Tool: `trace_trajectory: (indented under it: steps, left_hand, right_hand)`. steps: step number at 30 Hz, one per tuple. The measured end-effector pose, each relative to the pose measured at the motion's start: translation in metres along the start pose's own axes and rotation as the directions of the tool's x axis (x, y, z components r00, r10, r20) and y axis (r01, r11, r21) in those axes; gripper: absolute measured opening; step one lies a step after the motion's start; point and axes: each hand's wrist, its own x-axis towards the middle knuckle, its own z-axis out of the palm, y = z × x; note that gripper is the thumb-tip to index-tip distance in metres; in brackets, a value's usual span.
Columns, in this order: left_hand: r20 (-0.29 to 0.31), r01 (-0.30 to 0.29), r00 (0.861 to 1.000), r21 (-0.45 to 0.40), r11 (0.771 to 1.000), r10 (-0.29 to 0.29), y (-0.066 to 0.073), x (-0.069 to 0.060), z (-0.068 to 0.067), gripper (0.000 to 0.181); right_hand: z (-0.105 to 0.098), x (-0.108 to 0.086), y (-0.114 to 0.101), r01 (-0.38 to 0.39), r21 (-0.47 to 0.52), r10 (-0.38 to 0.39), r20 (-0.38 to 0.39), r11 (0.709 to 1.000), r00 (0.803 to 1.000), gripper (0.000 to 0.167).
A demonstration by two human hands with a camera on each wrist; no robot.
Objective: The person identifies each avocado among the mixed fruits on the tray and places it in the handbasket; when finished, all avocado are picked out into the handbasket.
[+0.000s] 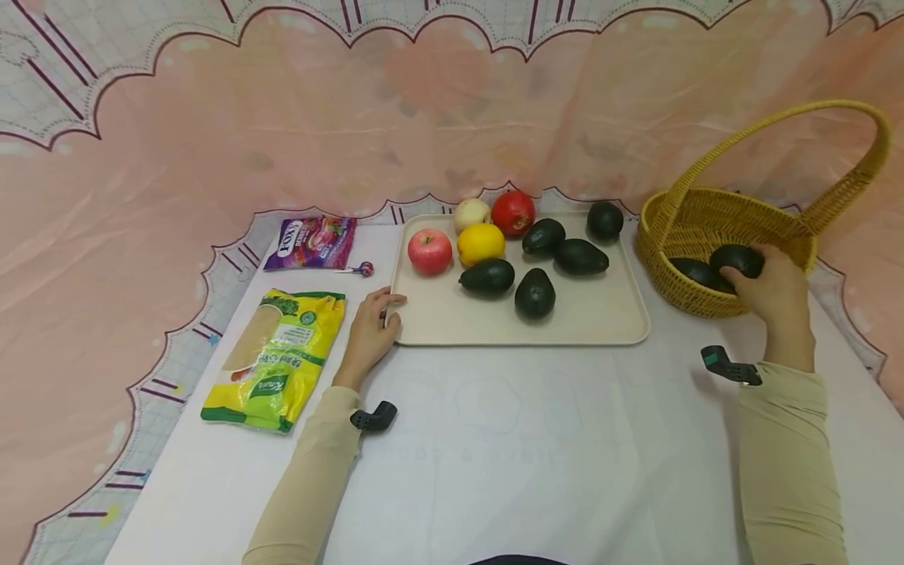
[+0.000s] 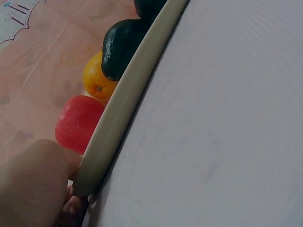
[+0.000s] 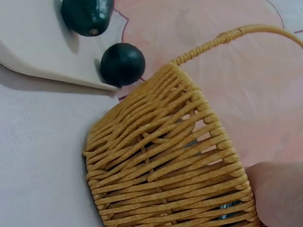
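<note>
My right hand (image 1: pixel 773 286) reaches over the near rim of the yellow wicker basket (image 1: pixel 667 290) and grips a dark avocado (image 1: pixel 734 257) inside it. Beside that one lies another avocado (image 1: pixel 699 274). In the right wrist view the basket wall (image 3: pixel 161 165) hides most of the hand (image 3: pixel 279 189). My left hand (image 1: pixel 370 329) holds the left rim of the cream tray (image 1: pixel 452 322), its thumb and fingers around the edge near the front corner. On the tray are several avocados (image 1: pixel 534 294), a red apple (image 1: pixel 429 252), a yellow-orange fruit (image 1: pixel 481 245), a pomegranate (image 1: pixel 513 213) and a pale round fruit (image 1: pixel 471 214).
Left of the tray lie a purple candy bag (image 1: pixel 311 244), a wrapped lollipop (image 1: pixel 365 269) and a yellow-green Knorr packet (image 1: pixel 275 361). The basket's tall handle (image 1: pixel 770 129) arches above it. A patterned pink cloth (image 1: pixel 424 118) hangs behind the white table (image 1: pixel 508 455).
</note>
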Motion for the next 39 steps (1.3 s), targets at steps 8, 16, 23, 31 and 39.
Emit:
trace_trajectory:
  steps: [8, 16, 23, 31, 39]
  left_hand:
    - [-0.016, -0.008, 1.000, 0.010, 1.000, 0.008, -0.002, 0.000, 0.001, 0.032]
    - [-0.020, -0.026, 0.999, 0.019, 0.999, 0.027, -0.004, 0.002, 0.000, 0.032]
    - [-0.010, -0.013, 1.000, 0.026, 1.000, 0.013, -0.002, 0.001, -0.001, 0.032]
    - [-0.004, -0.005, 1.000, 0.026, 1.000, 0.005, 0.000, 0.000, 0.000, 0.032]
    - [-0.008, -0.010, 1.000, 0.030, 0.999, 0.010, -0.002, 0.001, 0.000, 0.033]
  right_hand:
    - [-0.005, 0.002, -0.004, -0.019, -0.081, 0.031, 0.156, 0.997, 0.987, 0.076]
    - [-0.008, 0.004, -0.006, -0.021, -0.102, 0.039, 0.180, 0.995, 0.983, 0.077]
    - [-0.005, 0.003, -0.006, -0.030, -0.064, 0.040, 0.163, 0.998, 0.986, 0.076]
    - [-0.005, -0.002, -0.005, 0.002, 0.061, -0.009, 0.110, 0.998, 0.994, 0.073]
    - [-0.007, -0.004, -0.018, 0.025, 0.143, -0.020, -0.033, 0.989, 0.999, 0.063]
